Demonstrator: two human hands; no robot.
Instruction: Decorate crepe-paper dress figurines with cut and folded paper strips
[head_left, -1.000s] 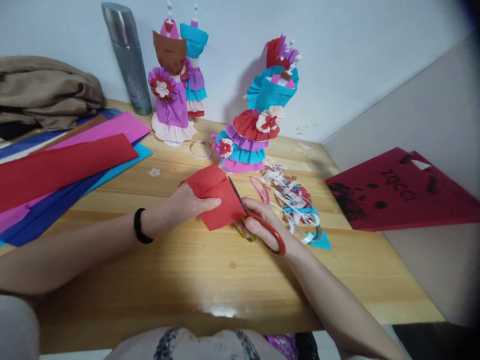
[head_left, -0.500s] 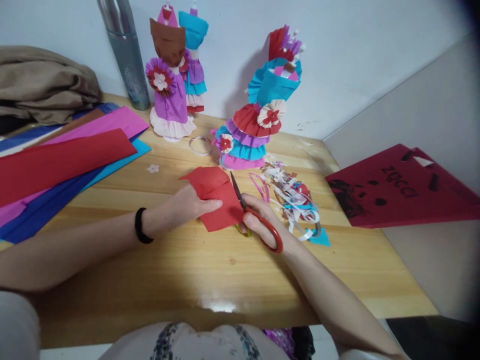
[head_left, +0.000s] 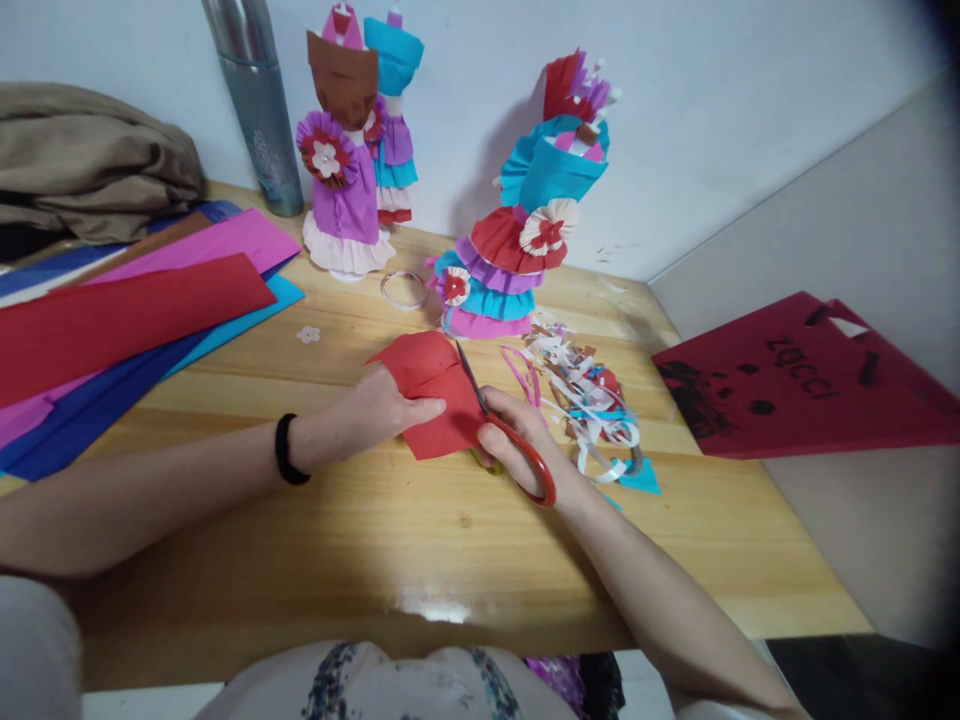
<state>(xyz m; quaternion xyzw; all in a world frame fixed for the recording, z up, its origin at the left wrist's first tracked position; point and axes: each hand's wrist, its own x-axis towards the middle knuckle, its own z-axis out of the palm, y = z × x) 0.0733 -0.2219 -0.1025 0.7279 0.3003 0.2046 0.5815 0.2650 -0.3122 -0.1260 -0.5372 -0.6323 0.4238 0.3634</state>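
Note:
A piece of red crepe paper (head_left: pixel 442 415) is pinched in my left hand (head_left: pixel 375 405), thumb on top and the other fingers hidden beneath. My right hand (head_left: pixel 517 440) grips a pair of red-handled scissors (head_left: pixel 541 468). Their dark blades point up and left along the right edge of the red paper. A yellow-green object (head_left: pixel 487 460), mostly hidden, shows under the right hand. Behind the paper stands a tiered paper dress (head_left: pixel 495 270) in red, purple, blue and pink.
Folded crepe paper sheets (head_left: pixel 127 320) lie at the left, near a steel bottle (head_left: pixel 259 120). More paper dresses (head_left: pixel 345 190) stand by the wall. Paper scraps (head_left: pixel 585 395) lie right of the scissors, a red bag (head_left: pixel 795 400) beyond. A small paper flower (head_left: pixel 308 335) and a ring (head_left: pixel 403 290) rest on the table (head_left: pixel 360 570).
The scissors and right hand have shifted slightly left against the red paper, and the blades look more closed. The left hand keeps its hold; the whole view has moved a little.

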